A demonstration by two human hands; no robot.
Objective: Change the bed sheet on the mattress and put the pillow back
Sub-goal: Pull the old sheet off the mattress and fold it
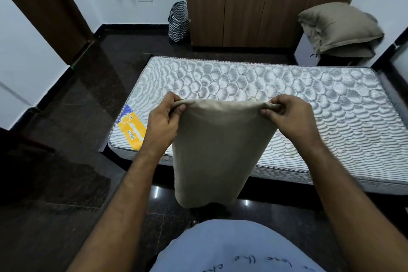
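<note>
folded sheet (218,150) hides the mattress (287,104) near edge.

Bare mattress (254,95) lay on dark glossy floor (88,99), striped quilted top uncovered, orange-and-blue label (131,130) at near left corner. Stood on same floor: zigzag-patterned basket (178,21) beside wooden wardrobe (242,4). Sat on low stand at far right, beyond mattress: taupe pillow (340,26).
</note>
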